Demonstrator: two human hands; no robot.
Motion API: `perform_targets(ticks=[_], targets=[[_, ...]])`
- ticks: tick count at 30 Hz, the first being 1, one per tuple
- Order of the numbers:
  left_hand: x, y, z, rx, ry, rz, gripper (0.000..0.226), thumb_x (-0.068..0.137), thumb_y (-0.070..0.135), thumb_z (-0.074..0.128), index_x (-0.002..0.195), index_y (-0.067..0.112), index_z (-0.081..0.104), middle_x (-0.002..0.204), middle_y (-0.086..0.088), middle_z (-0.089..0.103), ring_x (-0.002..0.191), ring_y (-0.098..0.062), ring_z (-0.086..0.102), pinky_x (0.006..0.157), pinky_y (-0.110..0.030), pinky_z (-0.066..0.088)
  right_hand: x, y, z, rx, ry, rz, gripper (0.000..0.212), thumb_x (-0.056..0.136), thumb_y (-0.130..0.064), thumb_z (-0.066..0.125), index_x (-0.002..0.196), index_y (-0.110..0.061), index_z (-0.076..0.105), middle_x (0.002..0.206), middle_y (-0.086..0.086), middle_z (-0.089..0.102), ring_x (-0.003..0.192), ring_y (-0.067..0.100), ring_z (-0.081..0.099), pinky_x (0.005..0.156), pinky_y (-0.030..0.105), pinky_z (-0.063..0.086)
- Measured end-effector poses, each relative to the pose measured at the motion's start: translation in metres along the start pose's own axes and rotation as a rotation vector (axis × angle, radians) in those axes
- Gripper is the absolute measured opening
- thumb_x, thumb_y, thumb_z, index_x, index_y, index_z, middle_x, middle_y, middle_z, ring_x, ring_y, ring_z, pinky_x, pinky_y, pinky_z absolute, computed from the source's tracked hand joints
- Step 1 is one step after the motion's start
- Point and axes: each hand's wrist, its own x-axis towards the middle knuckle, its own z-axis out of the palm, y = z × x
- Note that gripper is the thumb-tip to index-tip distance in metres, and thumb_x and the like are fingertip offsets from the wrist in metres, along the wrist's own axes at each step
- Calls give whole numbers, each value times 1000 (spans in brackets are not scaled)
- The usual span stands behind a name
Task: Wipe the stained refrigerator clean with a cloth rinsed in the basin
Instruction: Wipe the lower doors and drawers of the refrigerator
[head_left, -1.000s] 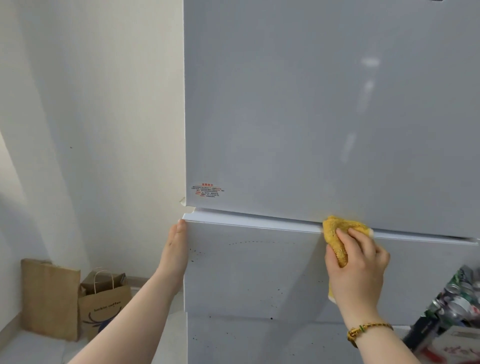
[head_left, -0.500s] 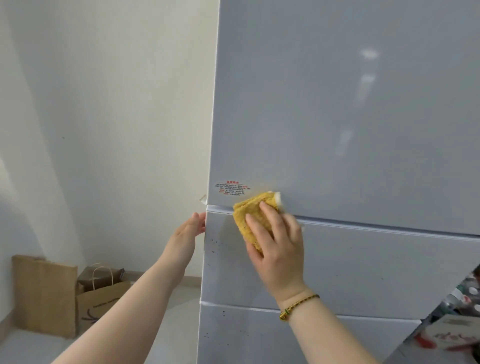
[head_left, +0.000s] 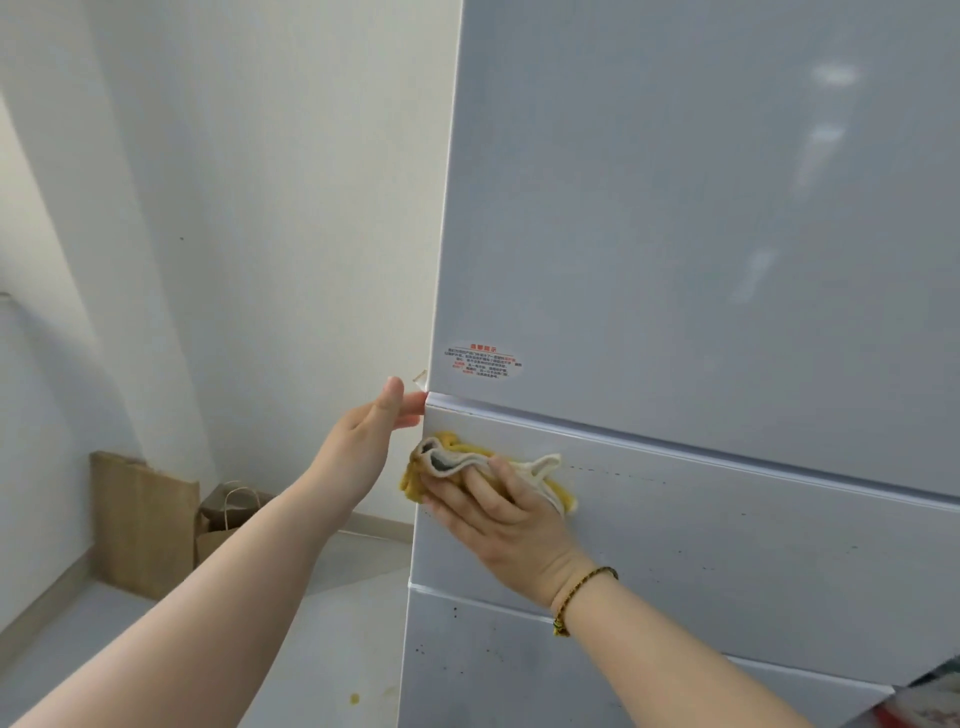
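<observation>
The pale grey refrigerator fills the right side, with a large upper door and two drawer fronts below. Dark specks dot the middle drawer front and the lower one. My right hand presses a crumpled yellow and white cloth flat against the middle drawer's left end. My left hand rests with straight fingers on the drawer's top left corner.
A white wall runs to the left. Two brown paper bags lean against it on the grey floor, which has a small yellow spot. A red-printed sticker sits low on the upper door. Some packaging shows at the bottom right.
My right hand has carried the cloth leftward along the drawer's top edge and then down onto its front at the left end. The view has shifted left; my left hand stays at the corner.
</observation>
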Motion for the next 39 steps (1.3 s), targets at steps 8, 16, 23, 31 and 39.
perform_targets(ticks=[8,16,23,31,39], targets=[[-4,2,8,-30,33,2,42,98,34,17,88,35,58,94,16,60,89,6,52,91,-25,26,-4,41,-14,42,92,314,45,95,-6,22,132,-24,38,142,-4,31,143,27,-5,116,44,-2],[-10,0,8,-33,26,-11,38,98,37,16,92,41,54,112,11,55,110,-5,45,94,-23,23,-10,-36,7,145,-59,53,52,95,-2,5,130,-17,40,149,8,19,142,32,-5,117,40,0],[-13,-5,13,-63,68,-7,33,97,36,23,96,33,55,115,6,56,112,-9,48,91,-22,27,-10,19,-8,166,54,235,43,96,-7,15,130,-19,38,142,1,30,143,27,-5,117,44,0],[-21,-4,9,1,46,-54,24,95,43,32,104,38,53,132,9,44,125,-8,39,99,-24,26,-20,-31,8,157,-18,201,52,94,-6,7,146,-8,10,155,13,-6,142,32,-11,117,44,-4],[-39,-6,13,68,39,-85,28,96,28,36,120,30,50,115,18,46,113,2,37,89,-13,23,-21,-27,-2,127,-81,-7,51,88,-10,19,129,-20,48,147,2,34,141,36,1,115,46,-5]])
